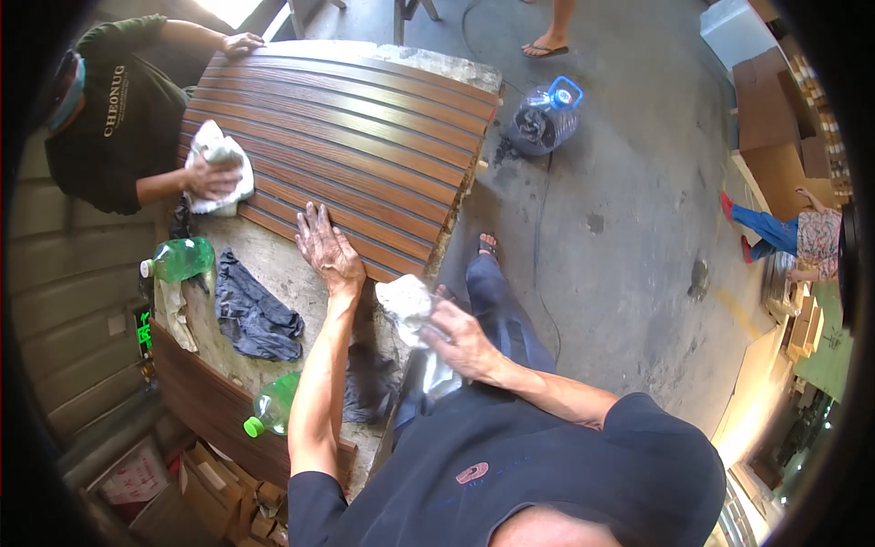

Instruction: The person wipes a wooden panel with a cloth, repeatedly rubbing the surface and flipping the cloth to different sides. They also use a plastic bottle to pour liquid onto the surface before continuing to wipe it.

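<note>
A brown slatted wooden panel (365, 137) with dark grooves lies on the workbench (260, 365). My left hand (328, 251) rests flat on its near edge, fingers spread, with dark smudges on the skin. In my right hand (465, 342) is a bunched white rag (406, 305), held just off the panel's near right corner; the hand is slightly blurred. Across the panel on the left, a co-worker in a dark shirt presses a white cloth (219, 169) on the slats with one hand and lays the other hand on the far edge.
Green bottles (187, 259) (273, 403) lie on the bench beside a dark crumpled cloth (255, 305). Another brown board (205, 392) is at the lower left. A large clear jug (544, 118) with a blue handle stands on the floor. Other people and cardboard boxes (770, 118) are farther off.
</note>
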`<action>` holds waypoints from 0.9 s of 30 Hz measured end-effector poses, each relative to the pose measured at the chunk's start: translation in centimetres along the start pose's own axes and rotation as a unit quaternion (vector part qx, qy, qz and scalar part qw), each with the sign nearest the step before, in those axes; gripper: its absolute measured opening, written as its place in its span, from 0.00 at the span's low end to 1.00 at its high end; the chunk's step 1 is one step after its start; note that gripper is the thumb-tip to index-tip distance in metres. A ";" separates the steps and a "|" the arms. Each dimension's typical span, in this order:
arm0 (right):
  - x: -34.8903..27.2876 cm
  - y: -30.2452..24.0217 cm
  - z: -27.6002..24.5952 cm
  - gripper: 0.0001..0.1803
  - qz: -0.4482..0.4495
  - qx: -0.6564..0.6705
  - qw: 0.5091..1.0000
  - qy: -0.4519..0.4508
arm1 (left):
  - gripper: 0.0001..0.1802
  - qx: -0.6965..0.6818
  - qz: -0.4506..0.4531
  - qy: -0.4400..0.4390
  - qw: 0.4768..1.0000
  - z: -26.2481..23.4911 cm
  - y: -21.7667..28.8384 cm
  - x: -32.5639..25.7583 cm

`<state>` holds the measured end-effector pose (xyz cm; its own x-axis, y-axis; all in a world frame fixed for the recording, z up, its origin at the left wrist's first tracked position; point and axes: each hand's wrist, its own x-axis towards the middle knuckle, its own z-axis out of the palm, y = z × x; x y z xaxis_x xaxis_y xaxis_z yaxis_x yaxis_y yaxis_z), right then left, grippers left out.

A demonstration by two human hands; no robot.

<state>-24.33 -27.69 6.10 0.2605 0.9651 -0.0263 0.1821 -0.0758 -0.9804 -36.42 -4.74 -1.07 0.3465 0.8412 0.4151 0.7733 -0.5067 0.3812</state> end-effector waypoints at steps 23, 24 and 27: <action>32.5 8.7 -15.5 0.15 -0.107 -0.542 0.810 0.197 | 0.23 -0.010 -0.017 -0.020 1.000 -0.4 0.3 0.7; 29.3 7.9 -15.4 0.15 -0.135 -0.537 0.804 0.216 | 0.23 -0.003 -0.024 -0.012 1.000 -0.3 0.4 0.8; 21.9 7.1 -13.0 0.18 -0.228 -0.470 0.835 0.175 | 0.24 -0.030 -0.022 -0.035 0.999 0.2 0.1 1.2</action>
<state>-5.04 -10.38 1.06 0.1927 0.8271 0.5280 0.9583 -0.0429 -0.2826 -35.86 -3.77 -0.69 0.3504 0.8728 0.3398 0.7563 -0.4776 0.4471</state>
